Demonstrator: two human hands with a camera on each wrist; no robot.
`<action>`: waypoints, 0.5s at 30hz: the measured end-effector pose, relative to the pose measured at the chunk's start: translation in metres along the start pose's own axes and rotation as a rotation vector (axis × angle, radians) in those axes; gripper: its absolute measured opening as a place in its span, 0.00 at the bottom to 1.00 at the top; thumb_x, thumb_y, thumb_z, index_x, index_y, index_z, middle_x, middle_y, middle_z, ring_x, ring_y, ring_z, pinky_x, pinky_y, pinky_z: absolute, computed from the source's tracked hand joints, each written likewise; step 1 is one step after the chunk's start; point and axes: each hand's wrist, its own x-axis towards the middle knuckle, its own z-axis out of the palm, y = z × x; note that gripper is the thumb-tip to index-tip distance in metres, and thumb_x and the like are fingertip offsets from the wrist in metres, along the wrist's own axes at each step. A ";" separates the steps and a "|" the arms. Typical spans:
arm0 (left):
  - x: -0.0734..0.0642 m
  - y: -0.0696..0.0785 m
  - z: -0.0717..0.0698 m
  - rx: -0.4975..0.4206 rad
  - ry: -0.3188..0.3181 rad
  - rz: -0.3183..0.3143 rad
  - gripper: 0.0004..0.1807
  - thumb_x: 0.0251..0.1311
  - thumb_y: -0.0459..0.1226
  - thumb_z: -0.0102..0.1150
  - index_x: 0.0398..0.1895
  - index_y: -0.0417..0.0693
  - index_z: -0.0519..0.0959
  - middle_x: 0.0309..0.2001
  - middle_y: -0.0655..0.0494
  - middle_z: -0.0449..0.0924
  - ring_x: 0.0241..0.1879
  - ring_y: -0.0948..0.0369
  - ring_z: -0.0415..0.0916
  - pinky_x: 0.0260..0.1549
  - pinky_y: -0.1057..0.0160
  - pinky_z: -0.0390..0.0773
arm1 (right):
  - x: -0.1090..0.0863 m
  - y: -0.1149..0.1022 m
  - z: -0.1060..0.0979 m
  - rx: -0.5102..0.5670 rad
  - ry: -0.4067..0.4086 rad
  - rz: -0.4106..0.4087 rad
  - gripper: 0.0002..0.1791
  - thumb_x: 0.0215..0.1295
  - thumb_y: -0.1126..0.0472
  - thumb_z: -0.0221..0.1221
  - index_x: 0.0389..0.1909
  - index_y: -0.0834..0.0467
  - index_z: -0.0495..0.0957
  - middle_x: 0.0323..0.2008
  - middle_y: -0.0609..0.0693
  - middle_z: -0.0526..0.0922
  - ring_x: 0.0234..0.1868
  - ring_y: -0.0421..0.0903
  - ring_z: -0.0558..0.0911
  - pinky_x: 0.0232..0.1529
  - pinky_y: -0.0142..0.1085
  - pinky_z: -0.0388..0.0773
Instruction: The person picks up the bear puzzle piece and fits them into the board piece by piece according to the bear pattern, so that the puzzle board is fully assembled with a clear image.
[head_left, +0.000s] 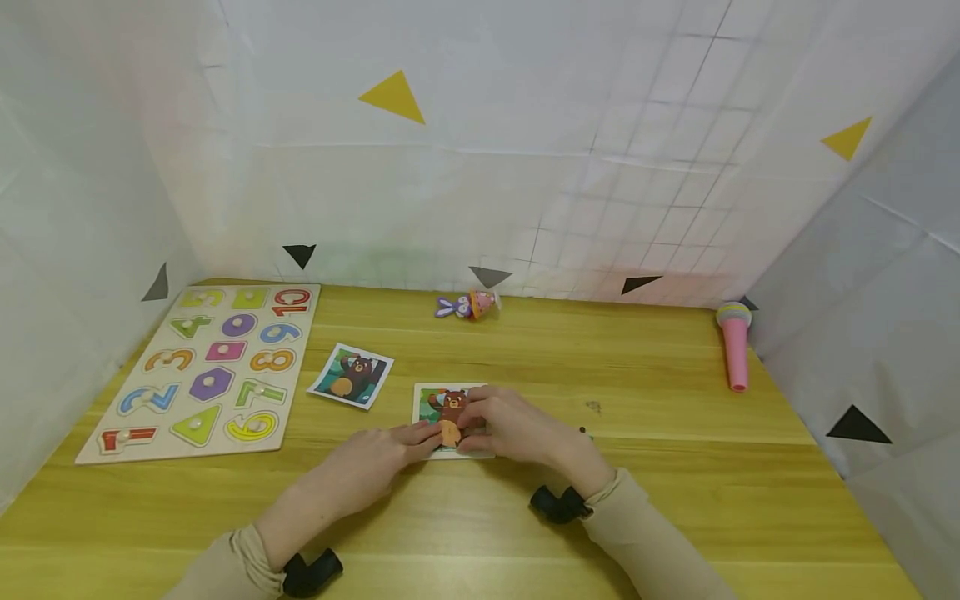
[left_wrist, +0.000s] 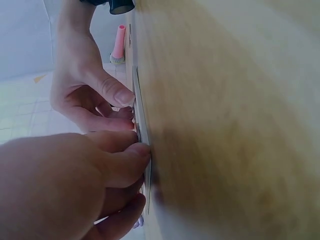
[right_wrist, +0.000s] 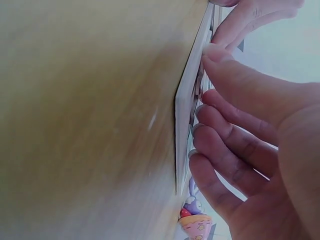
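A square bear puzzle point(head_left: 431, 395) lies flat on the table, partly covered by both hands. My left hand point(head_left: 367, 467) reaches in from the lower left, its outstretched fingers resting on the puzzle beside the bear's orange belly piece point(head_left: 450, 433). In the left wrist view, the left thumb point(left_wrist: 137, 150) touches the board's near edge. My right hand point(head_left: 513, 425) bends over the puzzle's right side. Its thumb point(right_wrist: 215, 54) and fingertips are set about a small brown piece point(right_wrist: 198, 85) low on the board point(right_wrist: 184, 110); the piece is mostly hidden.
Left of the puzzle lies a bear picture card point(head_left: 351, 377), beyond it a number and shape board point(head_left: 292, 408). A rabbit toy point(head_left: 468, 306) lies at the back, a pink toy microphone point(head_left: 737, 346) at the far right. Something small point(head_left: 585, 433) shows behind the right wrist.
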 end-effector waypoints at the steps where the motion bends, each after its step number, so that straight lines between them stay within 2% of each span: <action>1: 0.000 0.001 0.000 0.012 0.004 0.003 0.33 0.61 0.23 0.59 0.70 0.52 0.73 0.70 0.53 0.71 0.54 0.51 0.82 0.43 0.53 0.85 | 0.000 0.000 0.000 0.003 -0.001 0.002 0.10 0.62 0.53 0.70 0.39 0.55 0.87 0.37 0.44 0.80 0.35 0.39 0.77 0.39 0.27 0.77; 9: 0.000 0.002 0.004 0.066 0.037 0.034 0.27 0.66 0.25 0.55 0.68 0.48 0.75 0.70 0.53 0.71 0.62 0.52 0.77 0.45 0.52 0.84 | -0.001 0.000 0.000 0.003 -0.004 0.007 0.09 0.62 0.54 0.69 0.38 0.55 0.88 0.37 0.44 0.80 0.34 0.39 0.77 0.38 0.26 0.77; 15: 0.001 0.005 0.002 0.087 0.001 0.030 0.27 0.67 0.25 0.54 0.69 0.48 0.73 0.71 0.53 0.69 0.66 0.52 0.72 0.51 0.52 0.82 | -0.002 0.002 0.000 0.005 -0.009 0.005 0.08 0.63 0.54 0.69 0.38 0.53 0.89 0.33 0.42 0.78 0.31 0.36 0.72 0.33 0.26 0.72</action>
